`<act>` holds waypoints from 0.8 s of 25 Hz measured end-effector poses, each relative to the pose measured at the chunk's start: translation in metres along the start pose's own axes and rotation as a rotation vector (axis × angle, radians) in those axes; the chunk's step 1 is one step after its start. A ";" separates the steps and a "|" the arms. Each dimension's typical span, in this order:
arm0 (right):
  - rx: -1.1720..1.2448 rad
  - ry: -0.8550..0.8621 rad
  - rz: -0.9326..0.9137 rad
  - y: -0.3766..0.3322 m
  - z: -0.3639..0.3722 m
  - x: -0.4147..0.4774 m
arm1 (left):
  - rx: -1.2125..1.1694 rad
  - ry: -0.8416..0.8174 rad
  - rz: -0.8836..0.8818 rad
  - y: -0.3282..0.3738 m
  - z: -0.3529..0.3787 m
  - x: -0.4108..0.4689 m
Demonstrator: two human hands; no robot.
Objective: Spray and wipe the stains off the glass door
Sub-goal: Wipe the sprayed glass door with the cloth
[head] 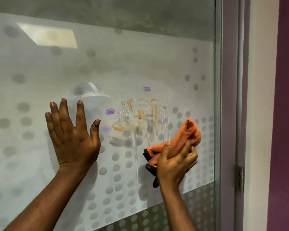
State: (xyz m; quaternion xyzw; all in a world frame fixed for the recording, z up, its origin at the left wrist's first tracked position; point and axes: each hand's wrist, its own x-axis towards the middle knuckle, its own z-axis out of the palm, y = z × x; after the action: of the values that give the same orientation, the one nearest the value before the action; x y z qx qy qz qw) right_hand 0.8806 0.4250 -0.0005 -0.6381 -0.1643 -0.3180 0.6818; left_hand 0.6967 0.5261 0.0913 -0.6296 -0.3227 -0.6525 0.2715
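The frosted glass door (40, 77) with grey dots fills the view. Orange-brown smears (137, 112) and purple spots (110, 111) mark its middle, wet with spray drops and runs trickling down. My left hand (72, 132) lies flat on the glass, fingers spread, left of the stains. My right hand (175, 162) grips a bunched orange cloth (188, 134) with a dark edge, held at the glass just below and right of the stains. No spray bottle is in view.
The door's grey metal frame (218, 114) runs down the right side, with a hinge (239, 178) lower down. Beyond it stand a white jamb and a purple wall (285, 97).
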 end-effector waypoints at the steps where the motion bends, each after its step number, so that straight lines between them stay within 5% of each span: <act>1: 0.026 -0.034 -0.015 -0.004 0.005 -0.005 | 0.014 0.006 -0.013 0.000 0.000 0.000; 10: 0.163 -0.148 -0.214 -0.039 0.024 0.052 | 0.018 0.038 -0.035 -0.002 0.005 -0.002; 20: 0.118 -0.238 -0.644 -0.082 0.033 0.113 | 0.056 0.004 -0.025 0.000 0.003 0.000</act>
State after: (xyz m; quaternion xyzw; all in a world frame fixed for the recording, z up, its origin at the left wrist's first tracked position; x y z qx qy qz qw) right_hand 0.9177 0.4332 0.1371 -0.5457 -0.4535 -0.4299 0.5583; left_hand 0.6984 0.5288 0.0912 -0.6162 -0.3481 -0.6478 0.2818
